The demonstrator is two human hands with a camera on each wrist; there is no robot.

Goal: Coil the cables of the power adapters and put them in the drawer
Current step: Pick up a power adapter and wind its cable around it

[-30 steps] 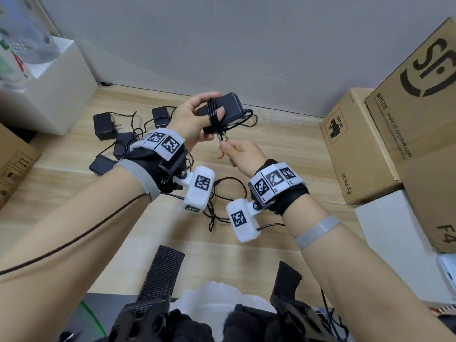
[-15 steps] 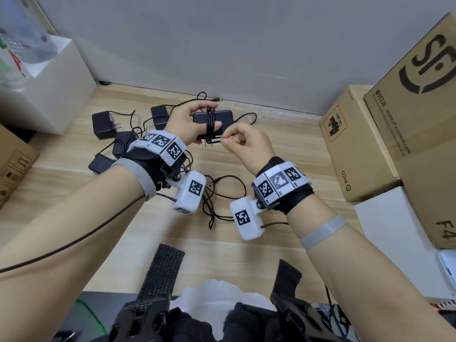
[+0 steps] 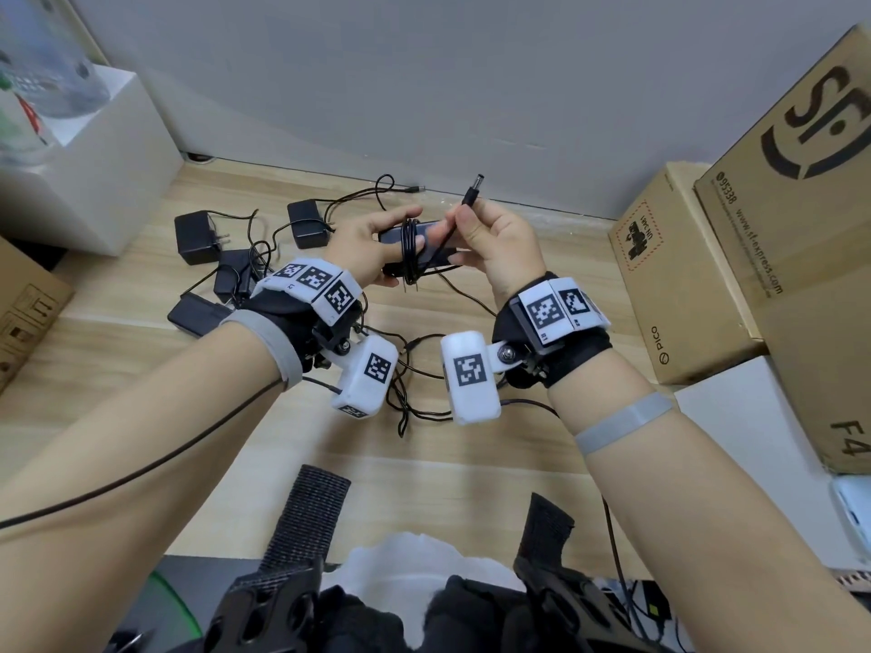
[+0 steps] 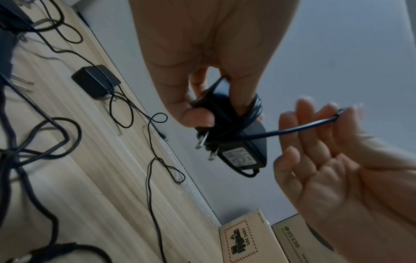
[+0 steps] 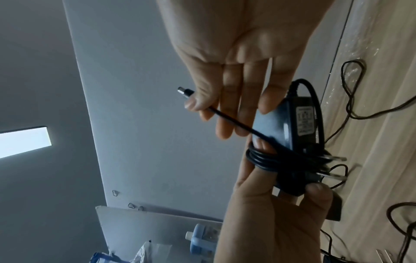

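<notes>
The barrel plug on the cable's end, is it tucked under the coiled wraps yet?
No, the barrel plug sticks up free above the right hand, apart from the wraps around the power adapter.

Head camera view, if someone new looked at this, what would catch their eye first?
Mid-frame, the left hand grips a black power adapter wound with its thin black cable, while the right hand pinches the cable's loose end with its barrel plug pointing up. Behind them on the pale wooden floor lies a tangle of uncoiled black adapters, with brown cardboard boxes at right.
</notes>
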